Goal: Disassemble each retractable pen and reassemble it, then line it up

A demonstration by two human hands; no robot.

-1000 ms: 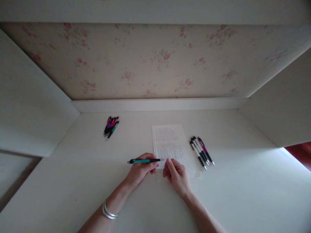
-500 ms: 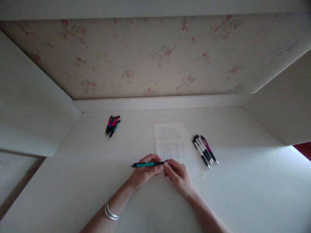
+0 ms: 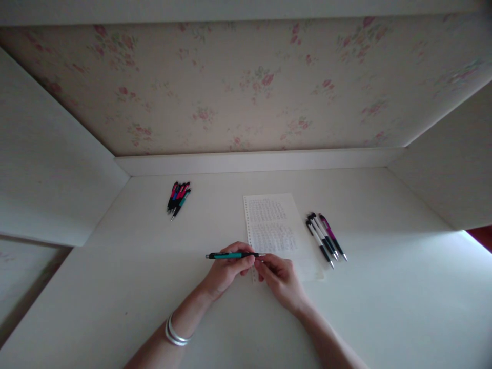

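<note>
A pen (image 3: 230,255) with a teal barrel and black grip lies level above the near part of a written sheet of paper (image 3: 307,266). My left hand (image 3: 228,269) is closed on its barrel and grip, with the clicker end sticking out to the left. At the silver tip, my right hand (image 3: 280,277) has thumb and forefinger pinched together against the pen. Whether a small part sits between those right fingertips is hidden. Handwritten lines fill the upper part of the punched sheet.
On the white desk (image 3: 154,277), a bunch of pink, blue and teal pens (image 3: 179,199) lies at the back left. Several white and purple pens (image 3: 326,238) lie right of the sheet, partly touching its edge. White panels (image 3: 46,154) close in the sides; floral wallpaper (image 3: 246,102) covers the back.
The pen has tilted slightly to level and risen a little. My right fingertips have slipped a bit lower and left at its tip, so more of the tip shows.
</note>
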